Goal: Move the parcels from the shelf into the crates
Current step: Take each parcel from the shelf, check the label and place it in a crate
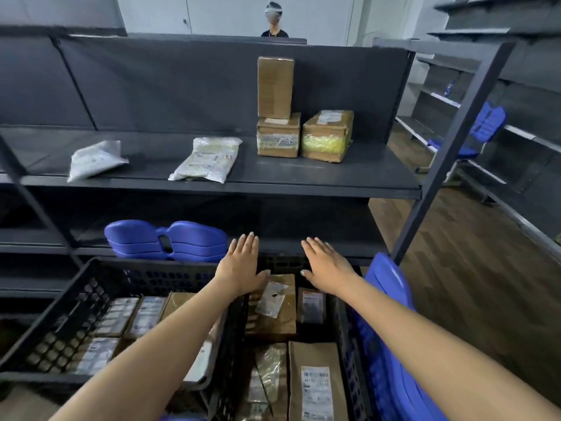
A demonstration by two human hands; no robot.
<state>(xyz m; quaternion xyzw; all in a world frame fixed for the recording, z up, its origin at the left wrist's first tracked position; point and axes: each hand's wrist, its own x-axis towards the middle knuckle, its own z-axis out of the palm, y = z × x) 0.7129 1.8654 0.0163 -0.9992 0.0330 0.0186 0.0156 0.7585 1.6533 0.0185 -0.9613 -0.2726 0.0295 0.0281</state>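
My left hand and my right hand are flat, fingers apart, holding nothing, above the far end of the right black crate. Under them in that crate lies a brown box among several parcels. The left black crate also holds several boxes. On the dark shelf lie a white bag, a clear-wrapped bag, a taped box with a tall box standing on it, and a yellow-taped box.
Stacked blue chair seats rest on the lower shelf behind the left crate. A blue chair back is right of the crates. A person stands behind the shelf. More shelving and another blue chair stand at right.
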